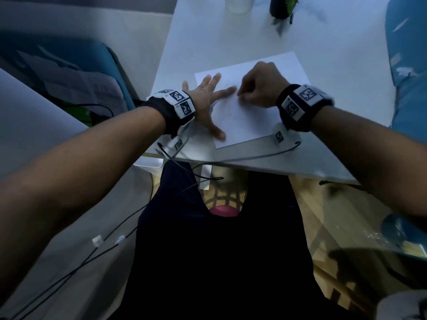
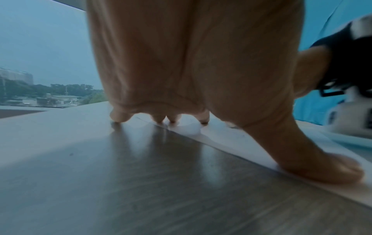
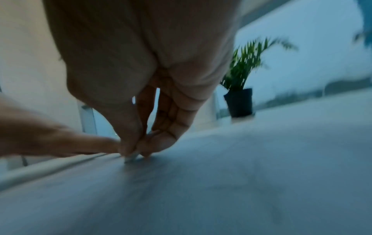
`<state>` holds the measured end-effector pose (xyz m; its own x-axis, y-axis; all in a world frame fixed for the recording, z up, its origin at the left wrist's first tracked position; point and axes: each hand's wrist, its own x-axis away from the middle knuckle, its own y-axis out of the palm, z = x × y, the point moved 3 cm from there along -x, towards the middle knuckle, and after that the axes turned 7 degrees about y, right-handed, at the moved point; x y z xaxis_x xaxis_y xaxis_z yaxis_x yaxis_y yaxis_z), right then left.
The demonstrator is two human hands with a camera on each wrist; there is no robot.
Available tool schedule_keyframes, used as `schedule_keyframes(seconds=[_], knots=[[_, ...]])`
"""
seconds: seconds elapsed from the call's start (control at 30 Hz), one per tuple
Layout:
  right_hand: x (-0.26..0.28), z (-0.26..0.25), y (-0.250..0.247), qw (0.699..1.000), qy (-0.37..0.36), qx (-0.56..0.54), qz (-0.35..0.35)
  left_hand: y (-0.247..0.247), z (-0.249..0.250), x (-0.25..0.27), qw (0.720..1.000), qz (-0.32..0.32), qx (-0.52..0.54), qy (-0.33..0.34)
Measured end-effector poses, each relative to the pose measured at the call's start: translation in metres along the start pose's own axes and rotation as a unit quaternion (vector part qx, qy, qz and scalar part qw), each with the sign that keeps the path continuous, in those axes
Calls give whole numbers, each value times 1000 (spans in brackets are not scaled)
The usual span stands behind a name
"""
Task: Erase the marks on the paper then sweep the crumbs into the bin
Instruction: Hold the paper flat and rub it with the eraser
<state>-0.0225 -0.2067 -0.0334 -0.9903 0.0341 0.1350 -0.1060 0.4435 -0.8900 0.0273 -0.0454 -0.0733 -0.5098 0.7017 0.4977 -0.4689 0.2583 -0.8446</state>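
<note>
On white paper [image 1: 251,116], faint marks, perhaps; blurred eraser [image 3: 131,156] pale.

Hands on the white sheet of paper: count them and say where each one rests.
2. The left hand presses flat with spread fingers on the white sheet of paper's left edge; the right hand pinches a small eraser mid-sheet.

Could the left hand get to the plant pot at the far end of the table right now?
Probably not without moving. The left hand lies flat with spread fingers on the paper's near-left edge, while the plant pot stands far across the table. Nothing blocks the way, but letting go would free the paper.
</note>
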Motion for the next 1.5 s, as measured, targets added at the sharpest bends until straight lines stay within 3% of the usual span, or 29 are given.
schedule_keyframes(seconds=[0.03, 0.17, 0.3, 0.43, 0.57, 0.7, 0.83, 0.93, 1.1, 1.2, 1.33, 1.43, 1.5], knots=[[1, 0, 0, 1000, 3, 0, 8, 0, 0, 0, 1000, 1, 0, -2], [25, -26, 30, 991, -78, 16, -105, -2, 0, -2, 1000, -2, -7, 4], [-5, 0, 1, 1000, 9, 7, 8, 0, -2, 0, 1000, 8, 10, 2], [19, -24, 32, 993, -71, 26, -96, -1, -2, -1, 1000, 4, 8, 4], [-3, -5, 9, 1000, -6, -15, 11, 1, -2, -1, 1000, 12, 17, 2], [11, -20, 27, 995, -76, 10, -68, 0, -4, -3, 1000, 5, 13, 6], [-6, -8, 9, 1000, -19, -3, 2, 0, -2, -2, 1000, 2, 2, -4], [6, -25, 24, 995, -78, 10, -68, -1, -3, -3, 1000, -7, -6, -6], [-11, -9, 11, 1000, -27, -3, 6, 0, -1, -2, 1000, -6, -3, -5], [3, -22, 27, 996, -69, 1, -57, 0, -4, -3, 1000, -9, -5, -7], [-15, -7, 9, 1000, -1, -10, 24, 0, -1, -3, 1000, 0, -4, -6], [0, -28, 31, 997, -39, 7, -60, 1, -3, -3, 1000, -6, -3, -12], [-6, -22, 25, 998, -31, 13, -43, 0, -2, -4, 1000, -5, -6, -14]])
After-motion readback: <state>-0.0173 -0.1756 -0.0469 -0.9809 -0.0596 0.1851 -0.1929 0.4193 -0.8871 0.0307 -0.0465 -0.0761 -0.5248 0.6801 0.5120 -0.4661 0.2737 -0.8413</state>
